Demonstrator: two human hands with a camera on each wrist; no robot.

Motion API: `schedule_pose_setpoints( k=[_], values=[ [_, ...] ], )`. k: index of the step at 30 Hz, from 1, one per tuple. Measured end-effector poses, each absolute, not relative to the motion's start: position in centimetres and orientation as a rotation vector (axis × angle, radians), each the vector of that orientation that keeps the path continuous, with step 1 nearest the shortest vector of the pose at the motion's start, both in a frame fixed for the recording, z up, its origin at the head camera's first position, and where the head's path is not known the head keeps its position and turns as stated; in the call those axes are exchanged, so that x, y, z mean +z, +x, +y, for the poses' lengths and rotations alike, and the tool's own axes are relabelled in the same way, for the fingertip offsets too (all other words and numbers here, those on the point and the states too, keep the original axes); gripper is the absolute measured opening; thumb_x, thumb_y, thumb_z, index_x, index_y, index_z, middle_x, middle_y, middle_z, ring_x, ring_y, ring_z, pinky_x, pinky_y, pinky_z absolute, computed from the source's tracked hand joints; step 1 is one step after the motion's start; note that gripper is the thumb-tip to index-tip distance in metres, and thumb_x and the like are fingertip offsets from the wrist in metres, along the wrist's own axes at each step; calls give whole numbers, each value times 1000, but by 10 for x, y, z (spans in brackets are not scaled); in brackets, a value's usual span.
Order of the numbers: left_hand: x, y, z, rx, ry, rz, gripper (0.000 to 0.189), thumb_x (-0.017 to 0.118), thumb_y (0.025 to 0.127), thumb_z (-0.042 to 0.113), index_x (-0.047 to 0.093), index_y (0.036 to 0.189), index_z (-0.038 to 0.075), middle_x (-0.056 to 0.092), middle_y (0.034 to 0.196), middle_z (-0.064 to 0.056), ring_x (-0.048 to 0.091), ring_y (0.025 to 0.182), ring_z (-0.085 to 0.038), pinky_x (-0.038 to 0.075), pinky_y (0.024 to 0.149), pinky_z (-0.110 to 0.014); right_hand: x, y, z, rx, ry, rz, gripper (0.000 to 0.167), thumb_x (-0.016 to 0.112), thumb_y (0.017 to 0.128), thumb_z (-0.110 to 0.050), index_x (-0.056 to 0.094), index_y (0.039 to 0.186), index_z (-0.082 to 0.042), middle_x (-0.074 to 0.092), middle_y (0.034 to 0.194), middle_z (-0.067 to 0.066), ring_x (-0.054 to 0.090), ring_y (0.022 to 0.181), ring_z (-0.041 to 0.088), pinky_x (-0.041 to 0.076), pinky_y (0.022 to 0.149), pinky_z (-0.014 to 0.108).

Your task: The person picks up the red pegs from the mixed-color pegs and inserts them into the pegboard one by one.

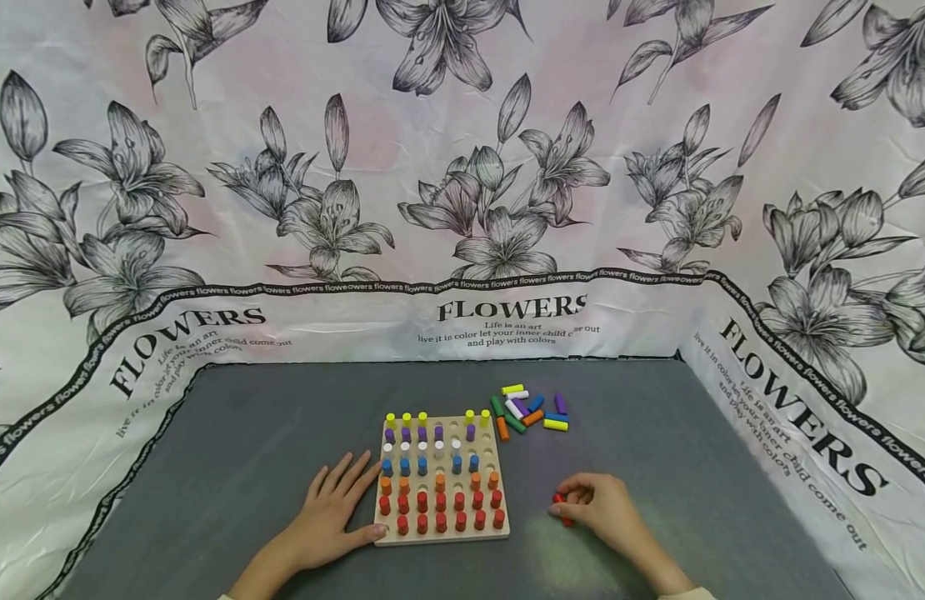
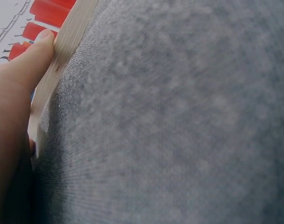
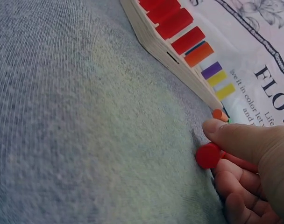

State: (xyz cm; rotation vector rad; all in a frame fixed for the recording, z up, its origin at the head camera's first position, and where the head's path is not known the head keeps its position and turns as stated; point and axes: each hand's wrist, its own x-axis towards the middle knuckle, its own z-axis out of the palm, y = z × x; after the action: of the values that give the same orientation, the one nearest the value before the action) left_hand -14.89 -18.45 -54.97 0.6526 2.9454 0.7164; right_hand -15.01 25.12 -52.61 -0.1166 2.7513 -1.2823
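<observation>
A wooden pegboard (image 1: pixel 442 540) holds rows of coloured pegs: yellow at the back, then purple, white, blue, orange and two rows of red. My left hand (image 1: pixel 329 515) lies spread at its left side, fingers straight. In the left wrist view, the thumb (image 2: pixel 39 51) presses on the board's edge beside red pegs. To the right of the board, my right hand (image 1: pixel 603 510) is low over the table, its fingers curled about a red peg (image 3: pixel 208 156). More red shows between those fingers in the right wrist view, partly hidden.
Loose pegs (image 1: pixel 533 415) in yellow, white, purple, green, blue and orange lie in a pile behind the board to the right. A dark grey cloth (image 1: pixel 282 417) covers the table. Flower-printed curtains (image 1: pixel 492 208) enclose the back and sides.
</observation>
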Motion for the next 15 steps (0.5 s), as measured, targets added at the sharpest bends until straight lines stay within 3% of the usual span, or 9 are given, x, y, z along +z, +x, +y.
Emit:
schedule_pose_setpoints(
  k=[15],
  values=[
    [-550,-149,-184,719,663,2957,85,60,89,62,27,158,26,25,165,-10,21,151,-44,11,113,-71,-524,-151,248,-1269,-157,2763,18,84,78,-23,75,88,-12,68,69,-3,58,57,6,48,53,23]
  ],
)
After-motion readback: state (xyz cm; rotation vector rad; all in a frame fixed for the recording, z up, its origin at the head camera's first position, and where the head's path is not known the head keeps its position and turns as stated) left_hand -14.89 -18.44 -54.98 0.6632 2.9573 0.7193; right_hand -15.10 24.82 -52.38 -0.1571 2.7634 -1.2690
